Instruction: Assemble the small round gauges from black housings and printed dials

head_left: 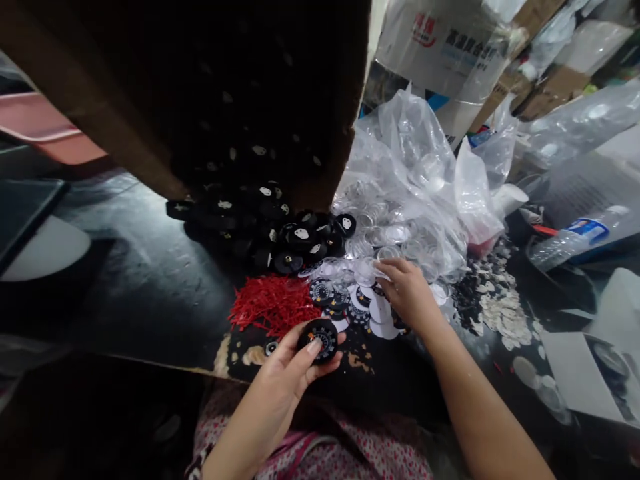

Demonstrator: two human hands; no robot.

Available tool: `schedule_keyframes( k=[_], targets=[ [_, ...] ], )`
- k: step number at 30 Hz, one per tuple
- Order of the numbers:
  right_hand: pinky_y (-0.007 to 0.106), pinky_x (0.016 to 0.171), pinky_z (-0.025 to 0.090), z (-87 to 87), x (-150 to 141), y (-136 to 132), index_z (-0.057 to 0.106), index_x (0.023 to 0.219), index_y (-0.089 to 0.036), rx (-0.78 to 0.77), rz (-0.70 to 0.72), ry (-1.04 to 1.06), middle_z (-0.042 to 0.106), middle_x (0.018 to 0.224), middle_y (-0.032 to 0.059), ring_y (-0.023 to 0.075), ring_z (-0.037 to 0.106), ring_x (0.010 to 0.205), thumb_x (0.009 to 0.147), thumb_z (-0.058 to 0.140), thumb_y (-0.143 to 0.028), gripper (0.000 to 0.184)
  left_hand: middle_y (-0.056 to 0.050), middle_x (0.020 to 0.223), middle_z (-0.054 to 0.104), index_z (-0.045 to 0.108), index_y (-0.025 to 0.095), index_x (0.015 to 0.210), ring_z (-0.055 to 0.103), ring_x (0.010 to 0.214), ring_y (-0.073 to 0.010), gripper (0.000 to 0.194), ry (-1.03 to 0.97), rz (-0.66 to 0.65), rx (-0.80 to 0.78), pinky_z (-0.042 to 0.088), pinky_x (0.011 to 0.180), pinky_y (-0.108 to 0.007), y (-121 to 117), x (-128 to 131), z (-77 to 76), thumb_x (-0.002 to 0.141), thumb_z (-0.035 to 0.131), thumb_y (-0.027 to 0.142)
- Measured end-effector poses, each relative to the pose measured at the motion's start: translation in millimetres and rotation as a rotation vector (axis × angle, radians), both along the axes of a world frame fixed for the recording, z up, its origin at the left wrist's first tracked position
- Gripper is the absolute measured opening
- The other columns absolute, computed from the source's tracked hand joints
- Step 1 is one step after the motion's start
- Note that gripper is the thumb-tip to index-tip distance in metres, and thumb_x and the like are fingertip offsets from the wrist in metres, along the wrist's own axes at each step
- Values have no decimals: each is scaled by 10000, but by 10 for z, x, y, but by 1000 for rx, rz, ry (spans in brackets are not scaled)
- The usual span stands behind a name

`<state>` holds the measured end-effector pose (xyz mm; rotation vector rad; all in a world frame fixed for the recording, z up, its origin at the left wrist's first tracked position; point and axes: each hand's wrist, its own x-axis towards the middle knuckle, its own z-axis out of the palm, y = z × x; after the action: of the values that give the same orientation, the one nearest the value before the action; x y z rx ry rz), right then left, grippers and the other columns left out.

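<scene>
Left fingers point(302, 362) pinch a black dial case point(327, 341); a clear disc point(365, 272) touches my right fingers point(395, 275), grip I cannot tell.

Pink tub point(37, 119), white lettered container point(443, 57), clear bottle point(560, 248)
Tub well left of the left hand point(289, 368); container beyond the right hand point(407, 293); bottle to that hand's right.

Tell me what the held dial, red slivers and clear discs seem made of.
Held dial: probably black plastic, fairly matte, its dark rim showing little shine.
Red slivers: likely plastic, slightly shiny, with even colour and small highlights.
Clear discs: glossy, probably plastic; bright rims and see-through middles fit, though glass is possible.
</scene>
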<state>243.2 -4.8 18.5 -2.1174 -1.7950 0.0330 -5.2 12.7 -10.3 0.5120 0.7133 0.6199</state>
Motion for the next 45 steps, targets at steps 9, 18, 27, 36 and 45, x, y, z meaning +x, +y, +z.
schedule_keyframes(
  k=[9,18,27,36,45],
  targets=[
    [344,839,539,236,-764,-417,619,1269,-273,-48,95,598,673,987,44,193,644,896,943,517,-262,343,-97,1217,698,687,203,1140,654,1116,-269,341,-106,-28,-77,524,977,-399,-70,-32,-38,894,607,425],
    [318,835,496,125,-1050,-459,646,1181,-264,-15,89,504,569,1120,74,188,598,953,997,441,-311,280,-55,1273,679,668,244,1199,610,1197,-271,399,147,-90,309,494,1025,-378,-74,29,-151,809,709,321],
    [303,606,310,-73,-1155,-296,417,665,-221,208,13,209,469,584,-5,161,430,575,1014,286,-235,374,-24,1299,666,631,259,1250,608,1206,-231,399,225,-233,529,472,1042,-324,-111,41,-118,855,652,316],
    [275,686,368,79,-1193,-383,605,831,-216,32,186,550,647,747,-14,149,575,695,993,448,-299,241,-44,1246,695,672,289,1214,587,1227,-314,388,506,-227,545,486,1029,-407,-210,-800,-356,843,635,396],
    [277,669,402,-107,-1296,-362,617,821,-226,-44,227,677,661,767,-9,164,579,713,964,480,-267,202,-69,1158,681,625,267,1138,617,1108,-265,273,1158,123,1076,460,1011,-452,263,-1605,-408,911,518,375]
  ],
)
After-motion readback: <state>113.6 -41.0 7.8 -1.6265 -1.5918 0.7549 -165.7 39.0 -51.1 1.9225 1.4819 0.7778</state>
